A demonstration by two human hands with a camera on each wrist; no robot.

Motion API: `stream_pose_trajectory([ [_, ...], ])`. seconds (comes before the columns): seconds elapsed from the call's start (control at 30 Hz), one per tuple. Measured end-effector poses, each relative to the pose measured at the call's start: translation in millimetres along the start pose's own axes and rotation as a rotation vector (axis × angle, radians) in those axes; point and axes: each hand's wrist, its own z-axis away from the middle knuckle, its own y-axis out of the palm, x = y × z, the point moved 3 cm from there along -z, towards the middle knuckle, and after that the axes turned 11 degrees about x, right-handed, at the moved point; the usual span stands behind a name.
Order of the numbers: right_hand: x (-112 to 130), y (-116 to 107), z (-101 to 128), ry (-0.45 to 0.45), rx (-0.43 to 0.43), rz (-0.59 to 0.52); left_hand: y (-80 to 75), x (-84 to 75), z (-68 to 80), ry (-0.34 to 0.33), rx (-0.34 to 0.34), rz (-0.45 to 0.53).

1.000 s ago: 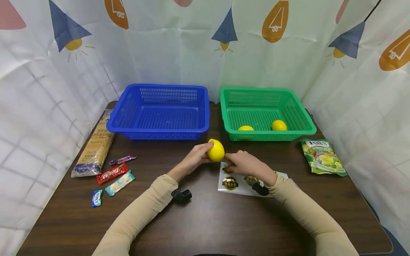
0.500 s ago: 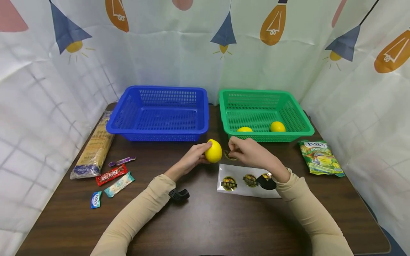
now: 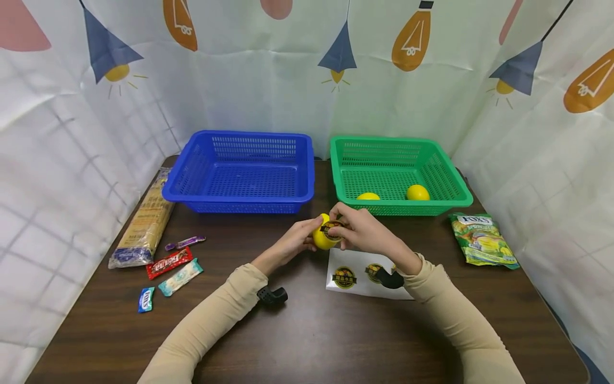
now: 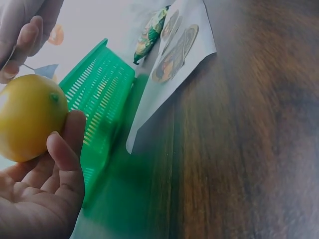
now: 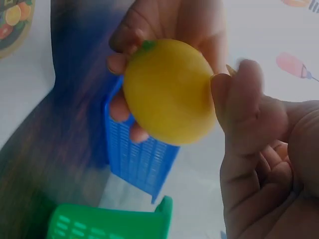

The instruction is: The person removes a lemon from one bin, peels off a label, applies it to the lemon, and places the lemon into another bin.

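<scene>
A yellow lemon (image 3: 322, 242) is held up off the table by my left hand (image 3: 289, 244), thumb and fingers curled round it. Its green stem spot shows in the left wrist view, where the lemon (image 4: 35, 117) sits on the fingers. My right hand (image 3: 368, 231) pinches a round black-and-gold sticker (image 3: 330, 229) between thumb and forefinger, in front of the lemon's right side. Whether the sticker touches the peel, I cannot tell. Below the right hand lies a white sticker sheet (image 3: 362, 291) with more round labels, partly covered by the wrist camera.
A blue basket (image 3: 240, 207) and a green basket (image 3: 403, 209), with two yellow fruits (image 3: 418, 193) inside the green one, stand at the back. At left lie a noodle pack (image 3: 144, 224), a red candy bar (image 3: 169, 263) and small sweets; a green candy bag (image 3: 483, 240) lies right.
My right hand has peeled a sticker from the sheet, lifted it and brought it left to the lemon. My left hand keeps holding the lemon in nearly the same place.
</scene>
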Motion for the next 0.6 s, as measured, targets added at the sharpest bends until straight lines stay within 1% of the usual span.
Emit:
stream_pose_trajectory([
  [0.17,-0.7,2.5,-3.3,0.060,-0.018,0.071,1.9,-0.6,-0.7,0.025,0.012,-0.013],
  [0.3,0.2,3.1,-4.1,0.111,-0.008,0.107,4.1,-0.5,-0.5,0.053,0.027,-0.073],
  [0.43,0.3,4.8,-3.9,0.163,0.020,0.103,6.3,0.0,1.0,0.078,0.056,-0.095],
  [0.5,-0.7,5.8,-4.0,0.186,0.022,0.099,6.6,0.6,2.0,0.085,0.074,-0.103],
  [0.6,-2.0,7.1,-4.1,0.207,0.014,0.106,6.4,1.0,3.4,0.092,0.093,-0.145],
])
